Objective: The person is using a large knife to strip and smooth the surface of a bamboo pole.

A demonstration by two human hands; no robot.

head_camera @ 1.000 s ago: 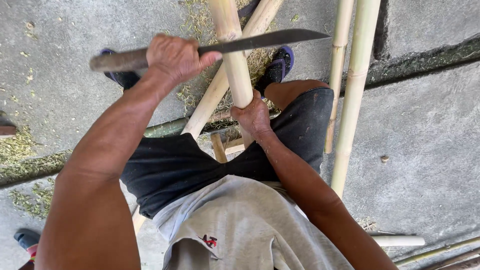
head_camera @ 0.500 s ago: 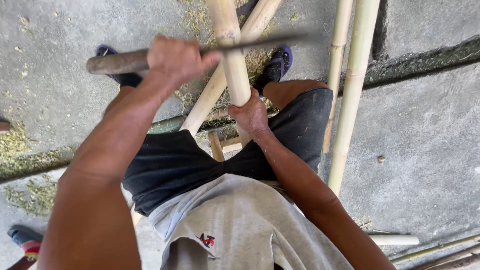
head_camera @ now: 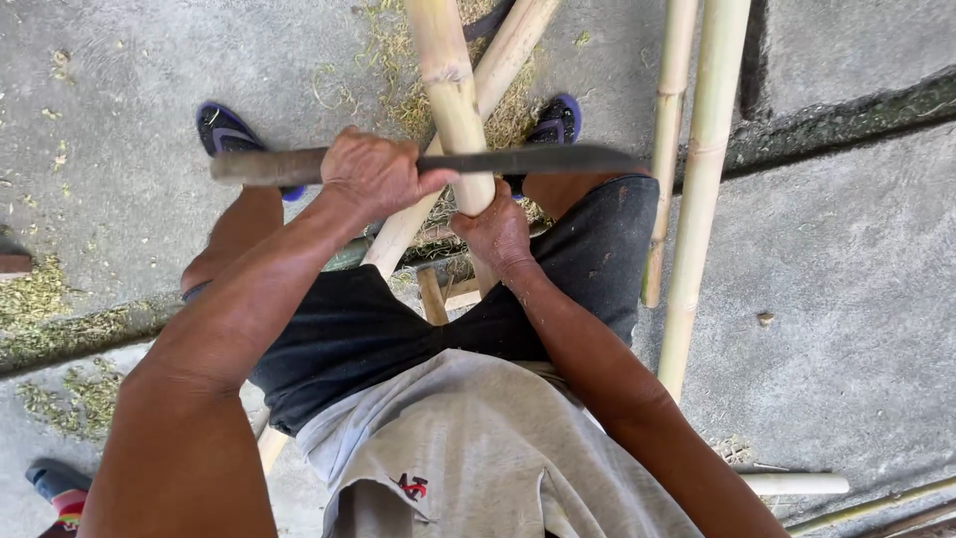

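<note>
The left hand is closed on the long knife; the right hand grips the bamboo pole. The pole looks stiff, smooth and light; hold it below the blade.

1. Bamboo pole stands between the knees, crossing over a second pole.
2. Long knife lies across the bamboo pole, held by the left hand.
3. Right hand grips the bamboo pole just below the knife.
4. Two poles lie right of the right leg, on the floor.
</note>
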